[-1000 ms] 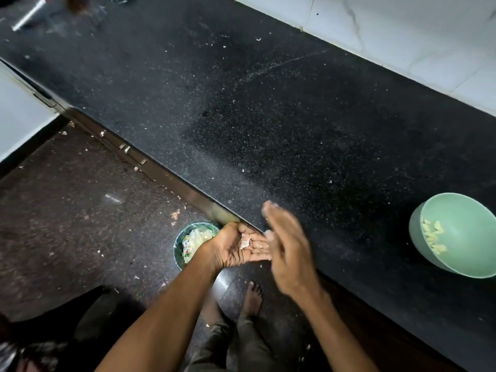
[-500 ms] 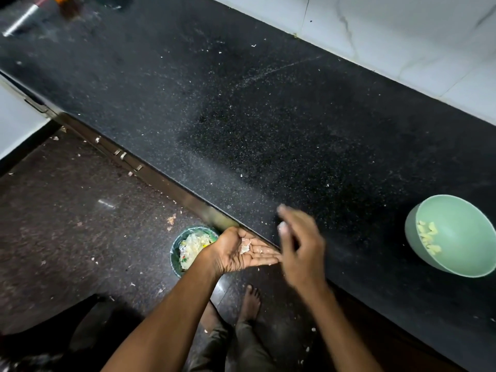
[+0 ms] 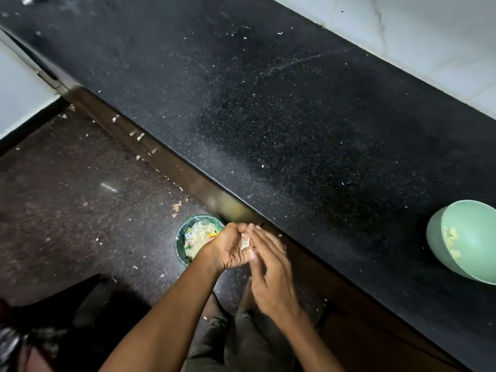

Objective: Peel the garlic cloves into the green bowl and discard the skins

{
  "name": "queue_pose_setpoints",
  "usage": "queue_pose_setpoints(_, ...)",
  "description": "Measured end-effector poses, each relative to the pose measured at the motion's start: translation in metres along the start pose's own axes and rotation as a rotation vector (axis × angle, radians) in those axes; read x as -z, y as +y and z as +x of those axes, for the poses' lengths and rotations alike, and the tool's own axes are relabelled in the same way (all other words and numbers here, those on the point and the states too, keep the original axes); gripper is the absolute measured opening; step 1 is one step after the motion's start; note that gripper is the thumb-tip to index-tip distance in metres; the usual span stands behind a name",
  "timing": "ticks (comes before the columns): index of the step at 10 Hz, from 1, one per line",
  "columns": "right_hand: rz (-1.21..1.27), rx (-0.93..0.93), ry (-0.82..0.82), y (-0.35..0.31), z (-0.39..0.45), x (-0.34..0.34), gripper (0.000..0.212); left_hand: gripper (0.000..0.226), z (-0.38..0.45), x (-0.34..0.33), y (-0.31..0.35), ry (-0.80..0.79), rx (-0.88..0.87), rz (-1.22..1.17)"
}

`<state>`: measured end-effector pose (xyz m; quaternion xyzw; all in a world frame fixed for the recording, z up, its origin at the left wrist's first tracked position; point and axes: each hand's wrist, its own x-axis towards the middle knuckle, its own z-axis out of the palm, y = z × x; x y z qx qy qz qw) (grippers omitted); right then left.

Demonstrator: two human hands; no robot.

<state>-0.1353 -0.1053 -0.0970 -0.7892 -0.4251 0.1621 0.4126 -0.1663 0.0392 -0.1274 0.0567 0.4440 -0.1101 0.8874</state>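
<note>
Pale garlic skins lie cupped in the left hand (right hand fingers relaxed, brushing them).

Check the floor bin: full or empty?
Nearly full. The bin on the floor shows pale skins and colourful scraps heaped close to its rim; the left hand hides its right edge.
</note>
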Motion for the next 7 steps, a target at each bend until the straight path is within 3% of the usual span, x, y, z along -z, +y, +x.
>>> queue_pose_setpoints(1,0.009,0.040,-0.055,-0.007,0.001,-0.017,0.046,0.052,-0.009,0.020,-0.001,-0.133,-0.007,-0.037)
queue_pose_setpoints(2,-0.121,0.018,-0.203,-0.003,0.015,-0.049,0.053,0.040,-0.004,0.047,-0.002,-0.133,-0.062,-0.203)
queue_pose_setpoints(3,-0.288,0.041,-0.395,0.017,0.021,-0.091,0.058,0.054,-0.002,0.070,0.001,-0.096,-0.113,-0.322)
queue_pose_setpoints(4,-0.325,-0.052,-0.498,0.042,0.024,-0.131,0.062,0.042,0.013,0.116,0.006,0.091,-0.189,-0.449)
queue_pose_setpoints(5,-0.165,-0.326,-0.632,0.061,0.039,-0.174,0.057,0.042,0.035,0.166,0.016,0.234,-0.279,-0.561)
queue_pose_setpoints(7,0.011,-0.622,-0.642,0.097,0.075,-0.276,0.047,0.048,0.107,0.260,0.047,0.281,-0.262,-0.425)
